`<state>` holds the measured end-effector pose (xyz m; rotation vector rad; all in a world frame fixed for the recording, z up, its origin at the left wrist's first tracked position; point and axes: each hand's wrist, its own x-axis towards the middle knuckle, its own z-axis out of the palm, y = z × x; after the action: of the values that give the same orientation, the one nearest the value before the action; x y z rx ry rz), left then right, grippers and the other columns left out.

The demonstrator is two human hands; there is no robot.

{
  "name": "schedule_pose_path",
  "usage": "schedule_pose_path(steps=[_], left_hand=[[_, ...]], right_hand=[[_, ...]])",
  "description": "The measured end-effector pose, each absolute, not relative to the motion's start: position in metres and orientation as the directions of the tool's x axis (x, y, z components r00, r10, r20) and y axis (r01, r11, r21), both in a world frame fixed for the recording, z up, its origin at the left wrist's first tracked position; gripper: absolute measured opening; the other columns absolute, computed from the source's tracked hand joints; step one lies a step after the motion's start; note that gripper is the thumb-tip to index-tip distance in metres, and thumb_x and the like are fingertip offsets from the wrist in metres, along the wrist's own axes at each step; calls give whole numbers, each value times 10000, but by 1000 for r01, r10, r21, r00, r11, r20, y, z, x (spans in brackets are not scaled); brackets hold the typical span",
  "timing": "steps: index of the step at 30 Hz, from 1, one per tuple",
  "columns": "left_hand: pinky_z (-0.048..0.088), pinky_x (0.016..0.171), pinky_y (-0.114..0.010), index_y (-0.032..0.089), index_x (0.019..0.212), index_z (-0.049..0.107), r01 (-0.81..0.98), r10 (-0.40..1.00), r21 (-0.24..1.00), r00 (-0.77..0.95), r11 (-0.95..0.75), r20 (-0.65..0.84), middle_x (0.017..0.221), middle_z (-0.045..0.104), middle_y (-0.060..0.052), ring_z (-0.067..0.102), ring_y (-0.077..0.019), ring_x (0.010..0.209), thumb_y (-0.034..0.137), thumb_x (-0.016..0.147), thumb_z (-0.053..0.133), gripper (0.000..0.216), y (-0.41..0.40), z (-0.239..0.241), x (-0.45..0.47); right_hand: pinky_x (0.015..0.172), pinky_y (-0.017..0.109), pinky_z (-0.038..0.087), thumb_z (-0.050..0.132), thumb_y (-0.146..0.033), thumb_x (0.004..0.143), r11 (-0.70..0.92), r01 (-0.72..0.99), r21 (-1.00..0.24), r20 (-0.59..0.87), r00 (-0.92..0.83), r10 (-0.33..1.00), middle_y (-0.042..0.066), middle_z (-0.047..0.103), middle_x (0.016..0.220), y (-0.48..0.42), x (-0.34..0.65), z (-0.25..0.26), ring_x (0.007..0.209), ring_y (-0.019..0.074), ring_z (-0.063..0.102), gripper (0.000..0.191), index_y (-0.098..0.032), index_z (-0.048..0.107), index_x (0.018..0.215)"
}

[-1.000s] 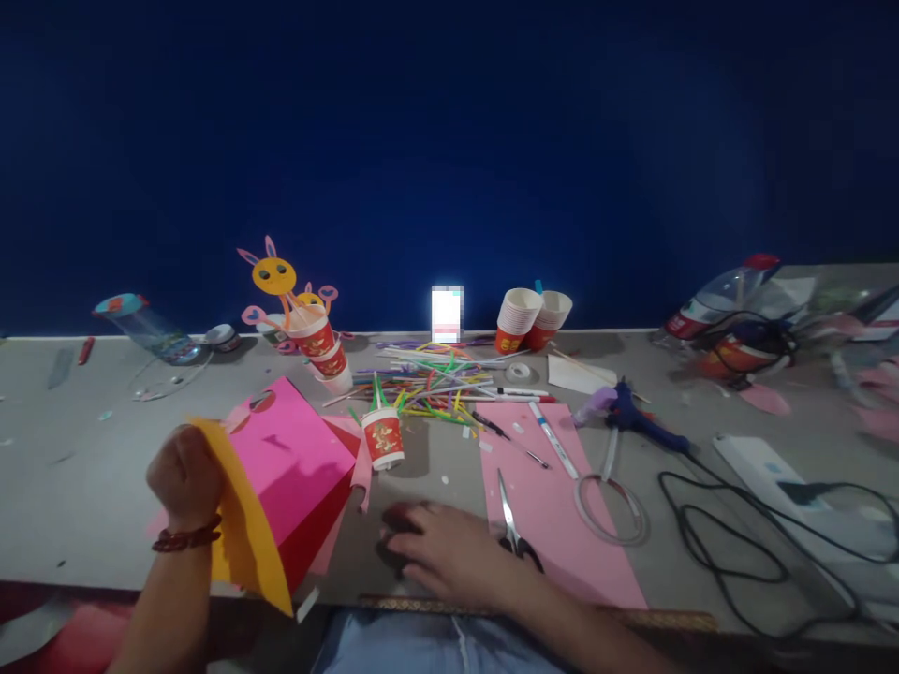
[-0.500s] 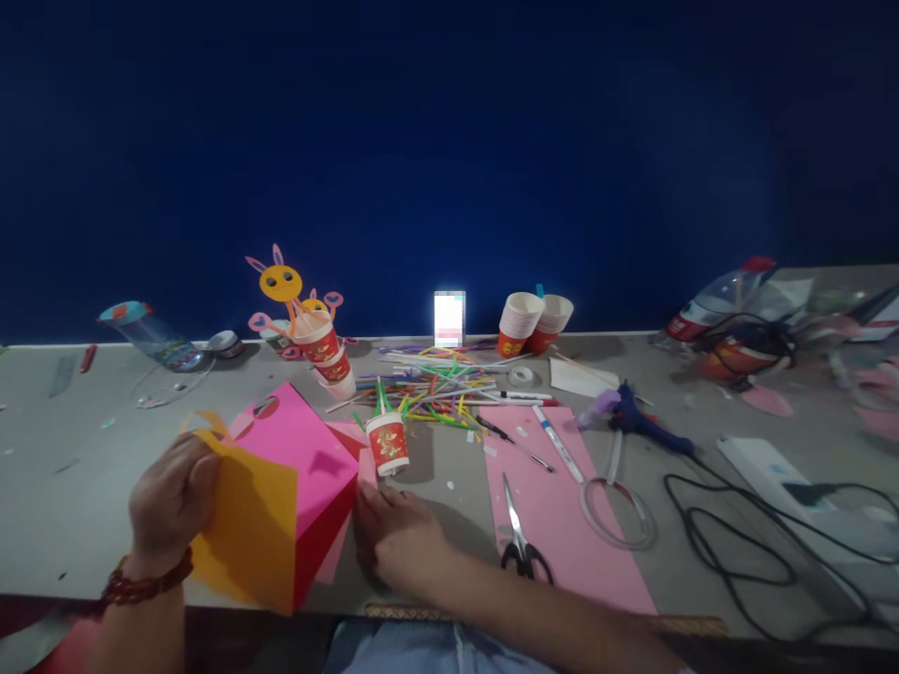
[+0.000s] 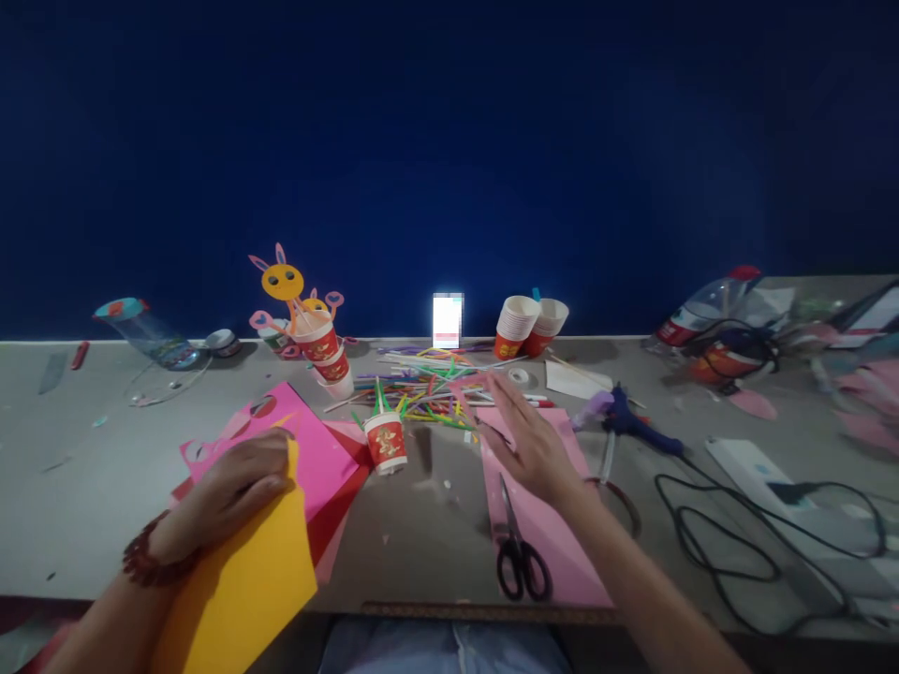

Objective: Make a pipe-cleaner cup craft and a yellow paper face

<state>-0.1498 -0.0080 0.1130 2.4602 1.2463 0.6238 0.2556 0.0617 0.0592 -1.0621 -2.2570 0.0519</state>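
Grey tabletop (image 3: 414, 538): left fingers (image 3: 263, 452) pinch yellow paper (image 3: 253, 580), likely light, easily creased, best held by edges; right fingers (image 3: 516, 407) outstretched, grip unclear.

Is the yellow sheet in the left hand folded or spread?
Spread, as far as shows: the yellow sheet runs broad below the left hand, no fold visible. The picture's bottom edge cuts off the rest.
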Motion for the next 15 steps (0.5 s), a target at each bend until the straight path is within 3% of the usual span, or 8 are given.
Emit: schedule_pose_path(steps=[4,7,11,15], left_hand=[[465,808,-373,241,708,536,512,666,499,720,-699,194,695,604,-37,533,-208,712,417,1041,311,439,-2,106,-98],[460,810,-364,232,707,516,312,497,549,839,-776,224,642,585,-37,536,-192,664,457,1048,262,481,3,99,-58],[453,858,-369,235,657,489,162,334,556,916,-815,222,616,603,-42,555,-188,647,476,1040,311,486,9,86,-19],[461,853,-344,239,638,490,55,216,568,951,-822,221,618,629,-45,584,-185,658,467,1043,335,490,8,65,10]], right_hand=[[1145,503,394,407,-287,1029,574,799,-180,480,-438,760,140,267,1639,95,264,44,1448,322,376,665,-153,120,1614],[1138,536,386,430,-239,1003,558,815,-157,419,-457,784,148,291,1629,104,261,37,1440,349,368,571,-116,329,1551],[1133,536,391,461,-233,984,586,784,-203,380,-488,786,120,325,1616,90,258,33,1441,339,362,386,-161,589,1341],[1082,509,453,465,-283,997,592,744,-309,298,-516,803,141,446,1538,62,264,21,1377,304,461,338,-192,623,1281]])
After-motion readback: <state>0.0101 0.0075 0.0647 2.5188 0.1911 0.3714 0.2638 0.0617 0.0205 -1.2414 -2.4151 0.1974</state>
